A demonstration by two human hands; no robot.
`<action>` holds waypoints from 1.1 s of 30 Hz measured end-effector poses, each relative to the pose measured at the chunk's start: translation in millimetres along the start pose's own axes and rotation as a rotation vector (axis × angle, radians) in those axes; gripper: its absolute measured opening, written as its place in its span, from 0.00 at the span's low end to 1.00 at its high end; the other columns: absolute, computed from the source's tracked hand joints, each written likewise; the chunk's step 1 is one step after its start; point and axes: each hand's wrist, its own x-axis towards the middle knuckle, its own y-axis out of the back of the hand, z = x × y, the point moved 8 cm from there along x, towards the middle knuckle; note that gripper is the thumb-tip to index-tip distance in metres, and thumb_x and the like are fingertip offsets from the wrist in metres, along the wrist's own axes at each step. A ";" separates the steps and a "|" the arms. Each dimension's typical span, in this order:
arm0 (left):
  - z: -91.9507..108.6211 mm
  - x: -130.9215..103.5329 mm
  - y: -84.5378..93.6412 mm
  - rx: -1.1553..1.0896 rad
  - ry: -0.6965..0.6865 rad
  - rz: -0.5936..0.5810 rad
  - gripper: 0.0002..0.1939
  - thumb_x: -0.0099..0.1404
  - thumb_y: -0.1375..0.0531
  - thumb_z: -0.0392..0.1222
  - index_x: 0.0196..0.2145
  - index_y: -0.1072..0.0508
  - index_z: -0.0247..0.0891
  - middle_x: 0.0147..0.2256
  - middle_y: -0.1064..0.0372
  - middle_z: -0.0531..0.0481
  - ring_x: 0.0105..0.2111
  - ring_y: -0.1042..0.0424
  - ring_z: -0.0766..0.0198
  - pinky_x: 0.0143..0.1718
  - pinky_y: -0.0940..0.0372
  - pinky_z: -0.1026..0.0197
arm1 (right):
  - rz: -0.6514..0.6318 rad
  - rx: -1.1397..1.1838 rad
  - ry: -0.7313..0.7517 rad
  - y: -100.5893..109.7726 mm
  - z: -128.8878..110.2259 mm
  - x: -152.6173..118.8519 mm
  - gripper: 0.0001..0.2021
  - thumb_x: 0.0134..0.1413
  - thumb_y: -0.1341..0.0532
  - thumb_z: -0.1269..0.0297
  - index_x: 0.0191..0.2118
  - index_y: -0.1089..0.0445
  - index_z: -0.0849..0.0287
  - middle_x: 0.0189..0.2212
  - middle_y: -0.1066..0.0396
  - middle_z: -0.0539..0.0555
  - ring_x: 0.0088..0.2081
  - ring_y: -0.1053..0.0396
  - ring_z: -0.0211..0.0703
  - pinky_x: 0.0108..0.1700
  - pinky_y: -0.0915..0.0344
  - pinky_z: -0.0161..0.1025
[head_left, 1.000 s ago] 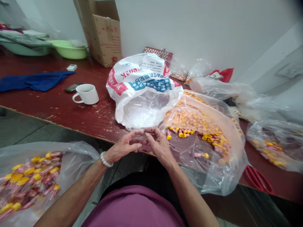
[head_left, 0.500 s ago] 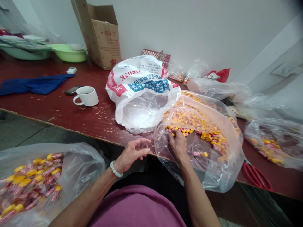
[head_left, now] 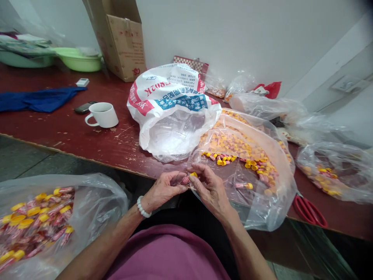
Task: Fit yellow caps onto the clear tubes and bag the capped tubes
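Observation:
My left hand (head_left: pixel 163 191) is closed, pinching a small clear plastic tube (head_left: pixel 176 180). My right hand (head_left: pixel 213 191) grips a yellow cap (head_left: pixel 193 174) with a red printed roll attached, which meets the tube's end between my fingertips; how deep the roll sits inside is unclear. Just beyond my right hand lies an open clear bag (head_left: pixel 262 217) of yellow-capped pieces (head_left: pixel 223 159), with a single piece (head_left: pixel 244 186) lying apart. The white printed sack (head_left: pixel 175 83) holds clear tubes. At lower left, another plastic bag (head_left: pixel 99 206) contains capped tubes (head_left: pixel 37 217).
On the red table (head_left: pixel 122 149) stand a white mug (head_left: pixel 106 116), a dark phone-like object (head_left: pixel 84 107) and a blue cloth (head_left: pixel 37 100). Behind them are a cardboard box (head_left: pixel 128 48) and a green basin (head_left: pixel 78 62). Red-handled scissors (head_left: pixel 310 211) rest by the right front edge.
My right hand has left the bag of yellow-capped pieces, moving left with one piece to meet the clear tube in my left hand. The view has shifted slightly.

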 end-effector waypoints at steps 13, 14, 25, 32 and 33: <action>-22.2 9.7 0.2 -0.090 0.099 0.065 0.14 0.55 0.37 0.44 0.36 0.30 0.32 0.25 0.39 0.56 0.19 0.46 0.75 0.17 0.51 0.71 | -0.096 -0.198 0.157 -15.9 1.2 -12.6 0.17 0.52 0.38 0.59 0.47 0.37 0.56 0.55 0.41 0.59 0.58 0.44 0.47 0.57 0.44 0.46; -23.0 10.9 0.2 -0.100 0.095 0.077 0.15 0.56 0.37 0.46 0.37 0.31 0.33 0.23 0.41 0.57 0.18 0.47 0.75 0.16 0.52 0.71 | -0.084 -0.213 0.149 -10.9 7.0 -8.6 0.16 0.53 0.39 0.59 0.47 0.37 0.56 0.56 0.41 0.58 0.57 0.43 0.47 0.57 0.43 0.45; -28.0 12.8 6.6 -0.118 0.133 0.107 0.20 0.56 0.37 0.46 0.44 0.35 0.35 0.33 0.32 0.50 0.24 0.34 0.70 0.19 0.42 0.70 | 0.232 -0.685 -0.319 87.6 135.1 32.9 0.15 0.49 0.47 0.78 0.42 0.30 0.65 0.41 0.30 0.65 0.46 0.36 0.53 0.51 0.43 0.49; -29.5 15.3 1.5 -0.039 0.106 0.092 0.18 0.57 0.38 0.44 0.44 0.32 0.36 0.31 0.33 0.52 0.24 0.36 0.71 0.22 0.41 0.70 | 0.328 -0.494 -0.376 96.9 115.2 22.4 0.12 0.55 0.50 0.71 0.42 0.32 0.64 0.39 0.29 0.63 0.40 0.32 0.47 0.43 0.37 0.43; -29.6 15.6 0.5 -0.010 0.106 0.095 0.18 0.57 0.38 0.43 0.44 0.32 0.36 0.32 0.32 0.51 0.25 0.36 0.71 0.23 0.41 0.70 | 0.325 -0.429 -0.367 92.5 103.3 19.1 0.12 0.57 0.50 0.68 0.43 0.33 0.63 0.37 0.29 0.60 0.37 0.32 0.45 0.40 0.36 0.41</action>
